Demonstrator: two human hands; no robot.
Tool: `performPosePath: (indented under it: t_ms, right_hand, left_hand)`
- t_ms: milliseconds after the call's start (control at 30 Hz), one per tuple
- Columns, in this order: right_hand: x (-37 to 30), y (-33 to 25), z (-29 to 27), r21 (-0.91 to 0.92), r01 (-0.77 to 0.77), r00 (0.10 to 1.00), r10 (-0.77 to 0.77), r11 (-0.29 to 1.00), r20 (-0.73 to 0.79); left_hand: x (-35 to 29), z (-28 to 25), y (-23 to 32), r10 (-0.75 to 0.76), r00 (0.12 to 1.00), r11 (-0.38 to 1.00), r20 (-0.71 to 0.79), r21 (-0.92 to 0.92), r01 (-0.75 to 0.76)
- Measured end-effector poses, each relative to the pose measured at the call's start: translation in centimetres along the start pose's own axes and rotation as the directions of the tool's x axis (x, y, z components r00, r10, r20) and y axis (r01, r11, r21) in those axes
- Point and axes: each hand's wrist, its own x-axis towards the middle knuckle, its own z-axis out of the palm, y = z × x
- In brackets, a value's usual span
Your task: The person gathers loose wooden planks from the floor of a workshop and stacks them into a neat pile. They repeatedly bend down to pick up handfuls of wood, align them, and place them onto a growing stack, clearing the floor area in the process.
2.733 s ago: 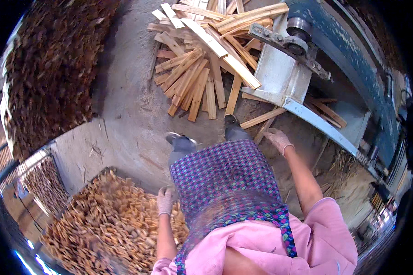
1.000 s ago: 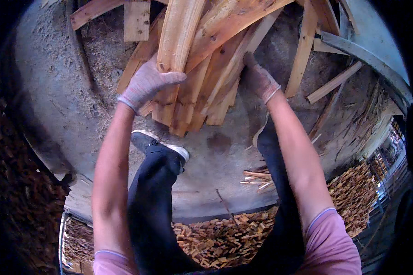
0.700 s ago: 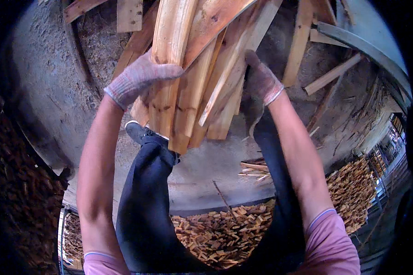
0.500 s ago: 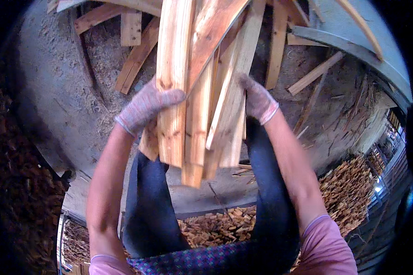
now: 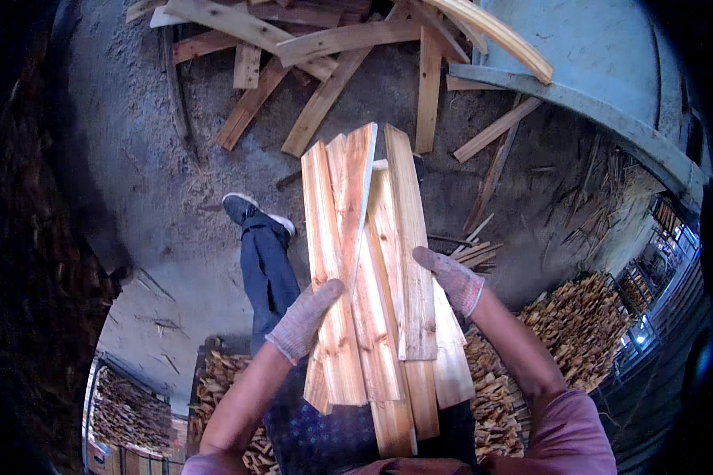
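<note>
A bundle of rough wooden boards lies lengthwise between my hands, close to my body and above my lap. The boards overlap unevenly, with staggered ends. My left hand, in a pale knit glove, grips the bundle's left side with the thumb over the top board. My right hand, gloved likewise, clasps the right side, its thumb resting on the edge of the outer board. The other fingers of both hands are hidden beside and under the wood.
Loose planks lie in a jumble on the dusty floor ahead. A blue-grey curved metal panel stands at the far right, a bent strip leaning on it. Heaps of short wood pieces lie at right and below.
The bundle has come back toward my body with both hands on it, and its far ends now show. My view has shifted, and my left leg and shoe have come into sight.
</note>
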Motion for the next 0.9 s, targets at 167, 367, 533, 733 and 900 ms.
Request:
performPosePath:
  t_ms: [167, 367, 533, 733, 900]
  right_hand:
    - [4.7, -1.2, -1.7, 0.02, -0.037, 0.999, 0.036, 0.999, 0.02]
    - [13.6, -1.6, -2.7, 0.03, -0.248, 0.968, 0.246, 0.968, 0.048]
    - [8.9, 1.0, -0.8, -0.21, 0.09, 0.996, -0.092, 0.974, 0.002]
    - [-2.7, 5.8, 1.3, -0.356, 0.219, 0.951, -0.28, 0.909, -0.132]
    - [-11.5, 1.5, 9.4, -0.187, 0.285, 0.939, -0.235, 0.94, 0.251]
  left_hand:
    - [5.2, -1.8, -0.1, -0.094, 0.994, 0.973, -0.051, -0.217, 0.081]
    - [15.4, -7.2, -2.4, -0.063, 0.996, 0.957, -0.069, -0.288, 0.041]
    - [11.1, -5.4, -5.2, -0.051, 0.991, 0.947, -0.124, -0.322, 0.008]
    - [0.7, -0.5, -9.5, 0.171, 0.985, 0.964, -0.032, -0.201, -0.174]
    - [-8.4, 3.9, -7.6, 0.505, 0.862, 0.849, 0.041, -0.2, -0.488]
